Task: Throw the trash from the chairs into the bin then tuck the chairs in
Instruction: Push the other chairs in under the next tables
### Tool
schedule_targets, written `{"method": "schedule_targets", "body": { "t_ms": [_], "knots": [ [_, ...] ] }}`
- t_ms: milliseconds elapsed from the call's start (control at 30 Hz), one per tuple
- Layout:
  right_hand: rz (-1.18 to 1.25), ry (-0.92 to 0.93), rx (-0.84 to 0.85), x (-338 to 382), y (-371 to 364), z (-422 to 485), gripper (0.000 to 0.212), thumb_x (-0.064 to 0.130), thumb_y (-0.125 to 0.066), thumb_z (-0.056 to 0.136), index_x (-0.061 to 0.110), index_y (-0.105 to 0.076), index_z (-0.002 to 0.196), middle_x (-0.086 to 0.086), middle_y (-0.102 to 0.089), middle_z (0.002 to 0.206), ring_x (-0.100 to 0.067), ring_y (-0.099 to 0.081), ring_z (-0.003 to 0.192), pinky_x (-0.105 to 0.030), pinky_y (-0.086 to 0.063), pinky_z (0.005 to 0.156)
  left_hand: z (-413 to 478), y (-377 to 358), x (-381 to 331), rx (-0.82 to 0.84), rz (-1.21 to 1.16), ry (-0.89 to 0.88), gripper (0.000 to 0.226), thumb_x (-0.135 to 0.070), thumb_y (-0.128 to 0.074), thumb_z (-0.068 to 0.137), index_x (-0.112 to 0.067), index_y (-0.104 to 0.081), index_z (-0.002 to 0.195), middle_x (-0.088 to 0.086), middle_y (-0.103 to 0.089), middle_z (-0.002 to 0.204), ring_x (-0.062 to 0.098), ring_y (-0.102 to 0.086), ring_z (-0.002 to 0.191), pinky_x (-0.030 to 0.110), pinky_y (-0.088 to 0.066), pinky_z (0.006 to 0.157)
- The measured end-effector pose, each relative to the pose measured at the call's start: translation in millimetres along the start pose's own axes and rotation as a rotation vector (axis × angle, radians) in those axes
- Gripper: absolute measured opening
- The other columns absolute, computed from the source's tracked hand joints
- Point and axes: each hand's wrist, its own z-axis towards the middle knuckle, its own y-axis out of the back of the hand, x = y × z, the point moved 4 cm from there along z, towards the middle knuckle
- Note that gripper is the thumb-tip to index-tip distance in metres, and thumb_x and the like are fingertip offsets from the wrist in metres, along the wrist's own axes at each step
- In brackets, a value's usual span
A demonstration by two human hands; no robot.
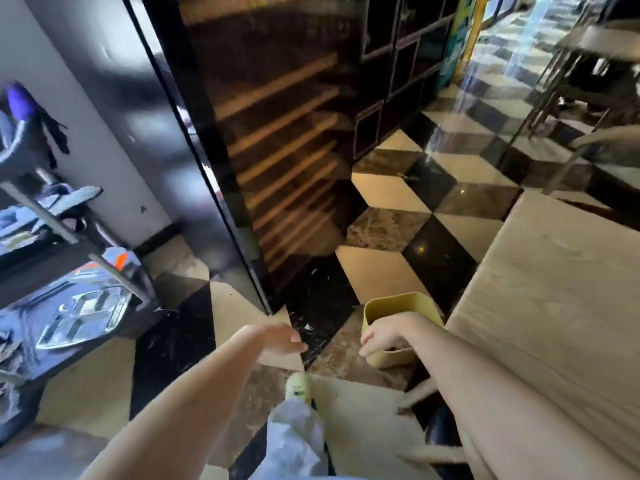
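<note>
Checkered floor (pixel 398 188) in cream, brown and black tiles runs past a dark glossy cabinet (pixel 277 133) with slatted shelves. At right, a beige surface (pixel 554 289) fills the frame edge. The yellow bin (pixel 391 304) stands upright on the floor, just beside the near corner of this surface. The right hand (pixel 379 336) hangs directly over the bin's open top; its fingers curl downward, and whether they pinch anything cannot be told. The left hand (pixel 280 339) reaches forward over the floor, apart from the bin, its fingers straight and pressed together, holding nothing. A yellow shoe (pixel 298 386) rests on the floor below both hands.
</note>
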Motion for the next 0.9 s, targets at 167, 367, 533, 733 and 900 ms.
{"method": "schedule_targets", "body": {
  "t_ms": [167,367,533,733,900],
  "knots": [
    [0.033,-0.053,-0.043,-20.0,75.9,41.4,0.058,0.050,-0.042,0.096,0.020,-0.039,0.146,-0.006,-0.042,0.149,-0.028,-0.046,0.131,-0.036,-0.040,0.102,79.5,92.8,19.5,-0.020,0.108,-0.112,0.053,-0.052,-0.033,0.098,-0.021,-0.054,0.135,0.001,-0.050,0.144,0.021,-0.044,0.134,0.035,-0.035,0.111],
    [0.249,-0.114,-0.148,-45.1,164.5,61.3,0.058,0.052,-0.042,0.095,0.022,-0.040,0.145,-0.001,-0.038,0.152,-0.026,-0.041,0.135,-0.039,-0.037,0.106,142.0,210.6,12.6,0.045,0.306,-0.215,0.054,-0.047,-0.030,0.101,-0.016,-0.048,0.141,0.002,-0.046,0.148,0.021,-0.042,0.136,0.031,-0.033,0.110],
    [0.358,-0.221,-0.163,-79.2,207.6,67.2,0.056,0.055,-0.040,0.094,0.029,-0.040,0.143,0.001,-0.039,0.150,-0.026,-0.043,0.131,-0.038,-0.036,0.104,201.0,271.4,-7.7,0.077,0.378,-0.260,0.057,-0.050,-0.029,0.100,-0.013,-0.048,0.140,0.006,-0.048,0.146,0.025,-0.046,0.132,0.036,-0.037,0.109],
    [0.481,-0.300,-0.189,-139.1,251.5,93.8,0.061,0.062,-0.046,0.088,0.032,-0.042,0.141,0.000,-0.047,0.144,-0.023,-0.052,0.122,-0.037,-0.043,0.103,265.4,324.7,-54.5,0.131,0.472,-0.334,0.057,-0.049,-0.030,0.100,-0.012,-0.047,0.140,0.010,-0.048,0.142,0.028,-0.047,0.128,0.037,-0.037,0.105],
    [0.540,-0.301,-0.188,-194.0,301.6,118.1,0.054,0.050,-0.042,0.096,0.020,-0.043,0.142,-0.003,-0.046,0.144,-0.023,-0.048,0.128,-0.032,-0.039,0.100,340.4,378.3,-83.2,0.174,0.487,-0.341,0.043,-0.034,-0.035,0.100,-0.010,-0.052,0.132,0.012,-0.055,0.130,0.029,-0.053,0.118,0.038,-0.040,0.101]
  ]
}}
